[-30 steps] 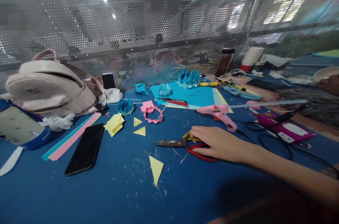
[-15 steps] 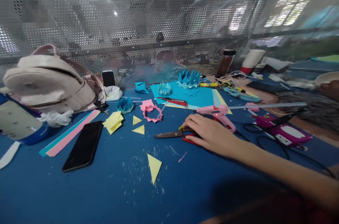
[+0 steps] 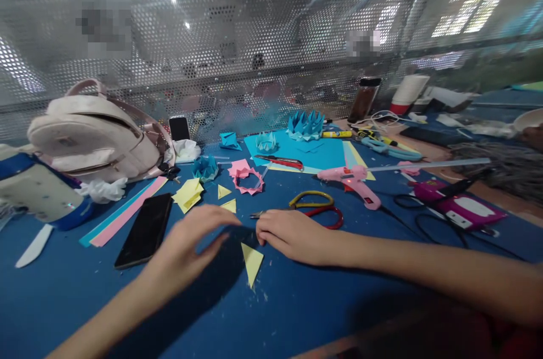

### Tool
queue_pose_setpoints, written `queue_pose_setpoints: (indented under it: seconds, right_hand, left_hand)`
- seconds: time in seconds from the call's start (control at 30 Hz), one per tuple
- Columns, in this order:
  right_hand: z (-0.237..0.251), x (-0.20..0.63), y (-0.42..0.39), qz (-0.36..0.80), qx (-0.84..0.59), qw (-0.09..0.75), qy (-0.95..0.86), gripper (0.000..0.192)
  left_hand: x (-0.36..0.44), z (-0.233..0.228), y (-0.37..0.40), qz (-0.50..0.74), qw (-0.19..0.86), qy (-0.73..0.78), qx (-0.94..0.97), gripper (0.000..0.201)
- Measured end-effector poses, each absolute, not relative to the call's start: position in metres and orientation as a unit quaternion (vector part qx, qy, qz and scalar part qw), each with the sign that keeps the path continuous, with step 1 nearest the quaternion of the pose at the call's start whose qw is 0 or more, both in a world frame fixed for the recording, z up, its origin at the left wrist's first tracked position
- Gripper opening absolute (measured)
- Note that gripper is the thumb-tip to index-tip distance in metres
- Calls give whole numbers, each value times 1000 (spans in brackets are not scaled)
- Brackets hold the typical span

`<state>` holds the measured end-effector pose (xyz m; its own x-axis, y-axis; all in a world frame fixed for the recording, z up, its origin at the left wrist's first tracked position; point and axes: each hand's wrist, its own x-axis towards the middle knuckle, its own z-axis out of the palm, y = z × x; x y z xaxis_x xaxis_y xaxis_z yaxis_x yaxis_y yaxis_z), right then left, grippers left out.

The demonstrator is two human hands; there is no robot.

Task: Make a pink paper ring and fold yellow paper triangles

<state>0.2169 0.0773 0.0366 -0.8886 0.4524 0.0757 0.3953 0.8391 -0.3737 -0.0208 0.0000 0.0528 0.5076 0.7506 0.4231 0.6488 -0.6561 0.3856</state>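
My left hand (image 3: pixel 193 249) hovers over the blue table, fingers spread and holding nothing, just left of a yellow paper triangle (image 3: pixel 251 261). My right hand (image 3: pixel 292 236) rests palm down on the table, its fingertips next to the triangle's top corner and empty. The scissors (image 3: pixel 308 209) with one yellow and one red handle lie free on the table just behind my right hand. A black phone (image 3: pixel 145 229) lies to the left of my left hand.
A pink glue gun (image 3: pixel 353 180) with its cable lies behind the scissors. Folded yellow papers (image 3: pixel 188 194), a pink paper ring (image 3: pixel 246 175), blue paper crowns (image 3: pixel 304 124) and a red cutter (image 3: pixel 280 162) sit further back. A pale backpack (image 3: pixel 93 138) stands at left, before a perforated metal screen (image 3: pixel 237 48).
My right hand let go of the scissors, left them on the table and moved left toward the yellow triangle. My left hand came into view from the lower left.
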Motion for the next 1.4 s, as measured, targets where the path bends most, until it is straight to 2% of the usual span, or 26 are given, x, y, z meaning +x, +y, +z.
queue_pose_setpoints:
  seconds: [0.07,0.2,0.37,0.43,0.6,0.87,1.13,1.3,1.4]
  right_hand:
    - [34,216,79,178,-227,91,-953,19]
    - [29,217,83,187,-235,123,-946,26]
    - [19,222,90,211,-224,163,-937,31]
    - [15,224,92,223,-205,186,-935,31]
    - [10,227,94,250,-158,214,-931,30]
    - [9,226,96,268,-146,233,-923,29]
    - [5,226,97,253,-138,233,-929,30]
    - [5,227,98,242,-78,242,-936,14]
    - [8,228,100,211,-33,231,-949,14]
  left_hand:
    - [-16,42,7,235,143,387,880,27]
    - [-6,28,25,156,214,361,894,47]
    - [-4,33,36,126,271,321,899,27]
    - [-4,36,37,120,282,319,897,25]
    - [-5,36,41,93,282,325,898,40]
    - [-6,34,46,90,271,322,903,36]
    - [-3,38,47,104,295,320,895,17]
    - [-7,35,42,153,255,299,907,12]
    - [-9,30,38,193,223,302,907,14]
